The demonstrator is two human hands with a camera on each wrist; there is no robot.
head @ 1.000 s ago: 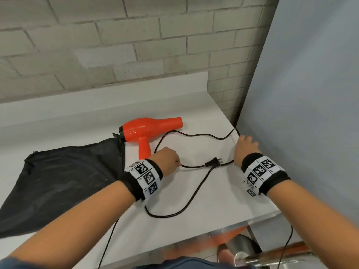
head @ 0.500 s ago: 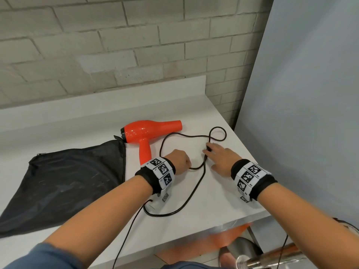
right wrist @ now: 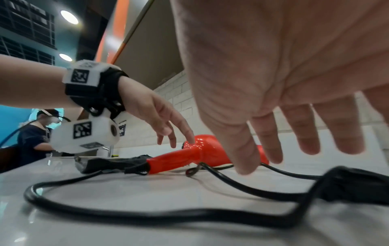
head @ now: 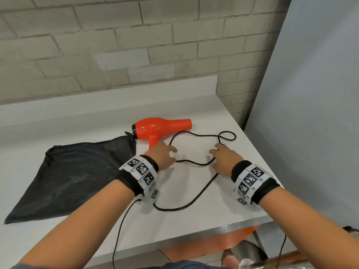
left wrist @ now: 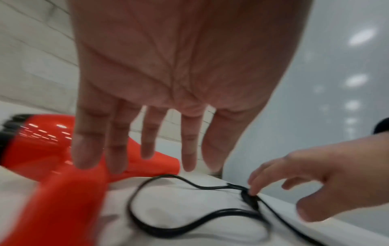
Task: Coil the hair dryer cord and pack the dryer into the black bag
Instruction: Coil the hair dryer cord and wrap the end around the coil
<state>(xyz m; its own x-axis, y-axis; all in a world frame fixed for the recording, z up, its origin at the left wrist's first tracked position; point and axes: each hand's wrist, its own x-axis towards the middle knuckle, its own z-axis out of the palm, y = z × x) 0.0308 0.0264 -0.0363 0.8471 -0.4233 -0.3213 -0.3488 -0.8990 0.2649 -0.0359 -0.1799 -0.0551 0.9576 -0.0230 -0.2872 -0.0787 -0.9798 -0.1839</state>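
An orange-red hair dryer [head: 159, 127] lies on the white counter [head: 194, 220], nozzle pointing right, beside a flat black bag [head: 77, 171]. Its black cord [head: 194, 164] runs in loose loops across the counter, with a small loop at the far right. My left hand [head: 167, 152] hovers open over the dryer's handle [left wrist: 69, 191], fingers straight, holding nothing. My right hand [head: 217, 154] is spread over the cord, and a fingertip touches the plug [left wrist: 250, 198]. The right wrist view shows the plug [right wrist: 357, 184] lying under the open palm.
A brick wall and low backsplash [head: 116, 98] bound the counter behind. A grey panel [head: 310, 113] stands close on the right. The counter's front edge [head: 213, 235] is near my forearms. Another person [right wrist: 35, 133] stands far off in the right wrist view.
My left hand let go of the cord, opened and moved up toward the dryer handle. My right hand drew the plug end inward from the right edge, leaving a small loop behind it.
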